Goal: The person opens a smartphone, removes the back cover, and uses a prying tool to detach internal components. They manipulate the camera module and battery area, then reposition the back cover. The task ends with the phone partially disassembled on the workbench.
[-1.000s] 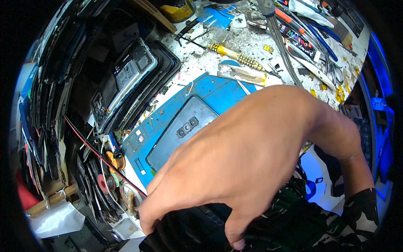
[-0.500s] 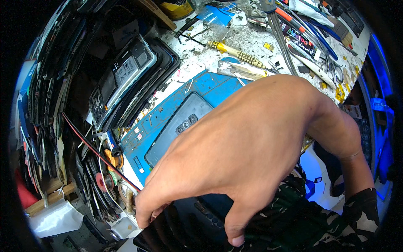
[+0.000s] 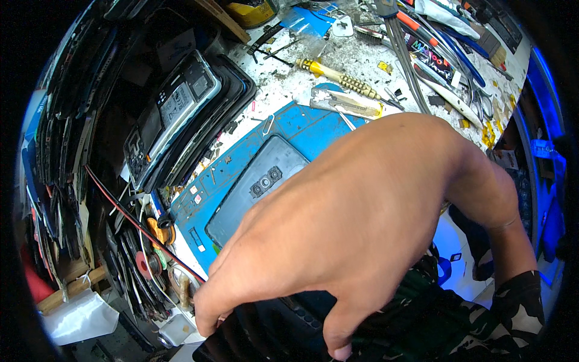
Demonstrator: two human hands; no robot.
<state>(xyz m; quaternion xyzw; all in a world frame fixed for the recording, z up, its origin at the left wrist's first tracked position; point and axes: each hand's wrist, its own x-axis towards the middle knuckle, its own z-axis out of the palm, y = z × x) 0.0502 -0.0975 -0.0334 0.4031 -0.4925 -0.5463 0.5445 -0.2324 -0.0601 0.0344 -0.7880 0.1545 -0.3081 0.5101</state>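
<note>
My right hand [image 3: 338, 241] reaches in from the right, palm down, across the front of the bench. Its fingers and thumb grip opposite edges of a glossy black slab [image 3: 265, 329], shaped like a phone or tablet. Dark round spots and reflections show on the slab's surface; its lower part runs out of the picture. Just beyond the hand, a dark grey phone back cover [image 3: 259, 199] with a camera cutout lies on a blue work mat [image 3: 211, 175], partly hidden by my fingers. My left hand is out of the picture.
A stack of opened phones [image 3: 181, 114] stands left of the mat, beside a tall pile of phone parts [image 3: 72, 120]. A brass-coloured knife handle [image 3: 341, 78], a worn pale tool [image 3: 347, 104] and pliers [image 3: 482, 105] lie at the back. Red and black wires [image 3: 132, 217] cross the left.
The hand and the black slab have shifted slightly down in the picture, with the grip unchanged. A little more of the grey cover's camera cutout shows.
</note>
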